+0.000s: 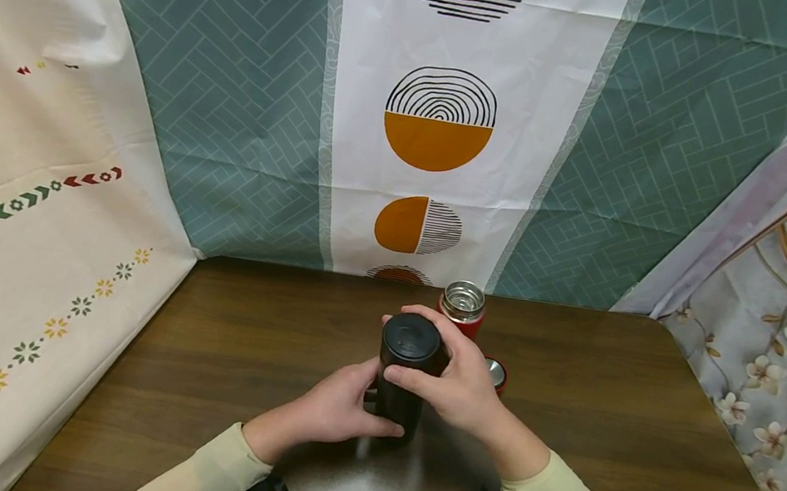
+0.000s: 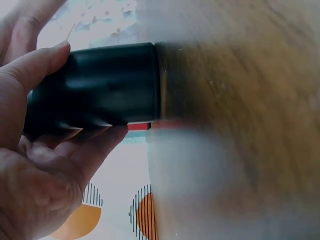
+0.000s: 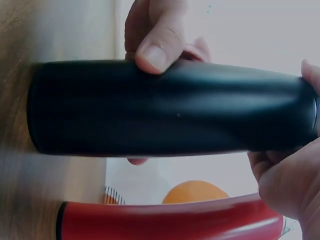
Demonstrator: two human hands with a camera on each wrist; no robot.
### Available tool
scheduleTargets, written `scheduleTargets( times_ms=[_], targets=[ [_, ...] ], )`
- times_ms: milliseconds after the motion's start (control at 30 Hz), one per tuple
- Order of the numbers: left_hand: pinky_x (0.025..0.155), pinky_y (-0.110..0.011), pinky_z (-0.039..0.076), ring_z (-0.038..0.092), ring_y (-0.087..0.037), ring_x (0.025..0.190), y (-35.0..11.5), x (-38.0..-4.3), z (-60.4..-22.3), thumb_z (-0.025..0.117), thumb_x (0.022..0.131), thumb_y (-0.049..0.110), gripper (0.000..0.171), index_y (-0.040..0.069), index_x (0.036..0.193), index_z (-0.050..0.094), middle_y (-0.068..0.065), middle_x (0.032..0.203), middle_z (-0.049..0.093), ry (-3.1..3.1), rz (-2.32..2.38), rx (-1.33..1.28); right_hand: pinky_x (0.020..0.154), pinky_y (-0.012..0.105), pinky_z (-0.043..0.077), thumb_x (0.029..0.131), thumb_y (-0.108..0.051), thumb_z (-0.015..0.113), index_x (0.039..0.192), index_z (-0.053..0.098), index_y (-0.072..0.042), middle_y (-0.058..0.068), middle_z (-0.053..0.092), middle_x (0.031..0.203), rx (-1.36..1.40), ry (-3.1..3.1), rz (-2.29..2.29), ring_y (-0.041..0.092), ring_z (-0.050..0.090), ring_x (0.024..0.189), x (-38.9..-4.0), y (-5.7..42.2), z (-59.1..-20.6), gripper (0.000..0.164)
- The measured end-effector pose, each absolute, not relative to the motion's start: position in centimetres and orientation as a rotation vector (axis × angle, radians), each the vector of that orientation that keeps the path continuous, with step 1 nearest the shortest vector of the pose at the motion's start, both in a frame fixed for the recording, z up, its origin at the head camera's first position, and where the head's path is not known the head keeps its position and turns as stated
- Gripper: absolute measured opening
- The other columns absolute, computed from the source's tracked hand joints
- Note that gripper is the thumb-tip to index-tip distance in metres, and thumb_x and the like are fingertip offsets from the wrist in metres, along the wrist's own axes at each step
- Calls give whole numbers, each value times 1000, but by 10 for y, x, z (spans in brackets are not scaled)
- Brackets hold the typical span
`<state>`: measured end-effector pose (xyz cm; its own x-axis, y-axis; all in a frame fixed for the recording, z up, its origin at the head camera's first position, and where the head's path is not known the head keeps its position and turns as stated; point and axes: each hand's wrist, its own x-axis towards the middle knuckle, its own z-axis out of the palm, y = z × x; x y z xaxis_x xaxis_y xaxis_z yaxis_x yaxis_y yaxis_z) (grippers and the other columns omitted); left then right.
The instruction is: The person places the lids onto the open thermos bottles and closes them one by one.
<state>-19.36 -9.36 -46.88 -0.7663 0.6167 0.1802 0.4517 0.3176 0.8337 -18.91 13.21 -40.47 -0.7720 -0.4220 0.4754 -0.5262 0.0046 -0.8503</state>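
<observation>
A tall black thermos flask (image 1: 401,397) with a flat round top stands upright on the wooden table, between both hands. Low on its body, my left hand (image 1: 341,404) grips it, with the thumb across the near side. My right hand (image 1: 460,372) holds the top end, thumb in front and fingers curled behind. In the right wrist view the flask (image 3: 170,112) appears sideways, its base at the table. Just behind the right hand is a red thermos flask (image 1: 462,304), upright and without a lid, its steel mouth showing. A small red-rimmed lid (image 1: 496,374) lies partly hidden by the right hand.
The brown wooden table (image 1: 262,319) reaches back to a green and white patterned cloth (image 1: 249,91). Cream cloth (image 1: 43,104) hangs on the left and flowered cloth (image 1: 779,400) on the right.
</observation>
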Motion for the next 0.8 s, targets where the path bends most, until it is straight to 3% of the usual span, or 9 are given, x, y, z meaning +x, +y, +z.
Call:
scheduleTargets(
  times_ms=[167, 533, 800],
  targets=[
    [108, -40, 58, 71, -14, 126, -91, -191, -468, 97, 89, 19, 88, 24, 163, 50, 6, 144, 70, 2447, 1444, 958, 107, 46, 56, 91, -6, 92, 152, 61, -18, 8, 73, 144, 958, -2160, 1776, 42, 70, 126, -188, 128, -409, 70],
    [105, -41, 60, 73, -15, 122, -87, -187, -472, 99, 87, 21, 86, 19, 159, 53, 4, 140, 73, 2548, 1454, 908, 96, 30, 60, 91, -9, 93, 152, 61, -18, 2, 75, 140, 810, -2129, 1726, 32, 75, 115, -179, 119, -413, 69],
    [103, -45, 62, 74, -19, 121, -83, -182, -471, 99, 87, 24, 81, 13, 154, 56, -2, 139, 74, 2603, 1432, 855, 93, 28, 61, 90, -11, 95, 150, 62, -14, 5, 77, 131, 715, -2106, 1701, 24, 76, 108, -172, 114, -413, 69]
  ],
)
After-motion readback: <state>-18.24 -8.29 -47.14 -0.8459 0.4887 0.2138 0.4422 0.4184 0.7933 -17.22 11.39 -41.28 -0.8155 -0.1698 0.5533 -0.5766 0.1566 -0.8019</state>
